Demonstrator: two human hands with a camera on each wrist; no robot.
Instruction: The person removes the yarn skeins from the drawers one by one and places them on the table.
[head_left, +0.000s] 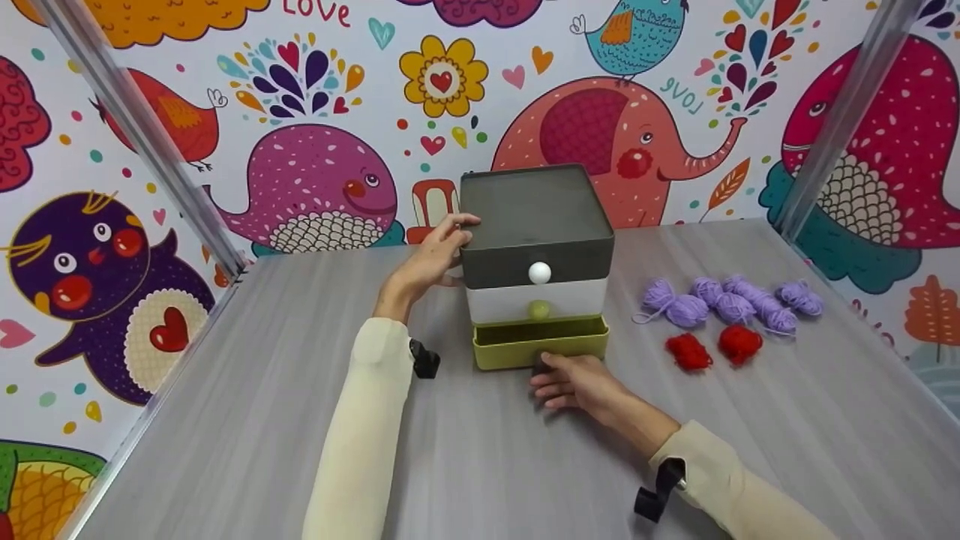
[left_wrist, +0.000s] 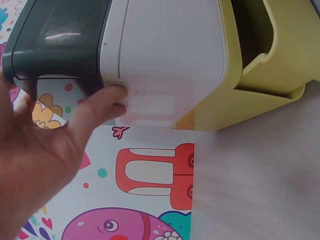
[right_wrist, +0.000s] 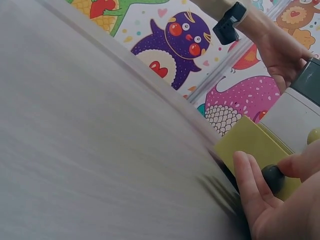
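A small three-tier drawer unit [head_left: 536, 206] stands on the table, dark grey on top, white in the middle and yellow-green below. Its bottom drawer [head_left: 502, 358] is pulled partway out, and no contents show in the visible part. At the unit's upper left, my left hand [head_left: 426, 262] rests against the side, some fingertips on the top edge and others touching the white side [left_wrist: 165, 55]. In front, my right hand [head_left: 589, 386] pinches the dark round knob [right_wrist: 273, 178] of the bottom drawer between thumb and fingers. The upper two drawers, with a white knob [head_left: 540, 273] and a green knob [head_left: 538, 310], are closed.
Right of the unit lie several purple yarn bundles [head_left: 686, 310] and two red yarn bundles [head_left: 740, 344], [head_left: 688, 352]. A cartoon-printed wall [head_left: 360, 90] stands behind the grey table [head_left: 285, 390], with metal posts [head_left: 150, 142] at its corners.
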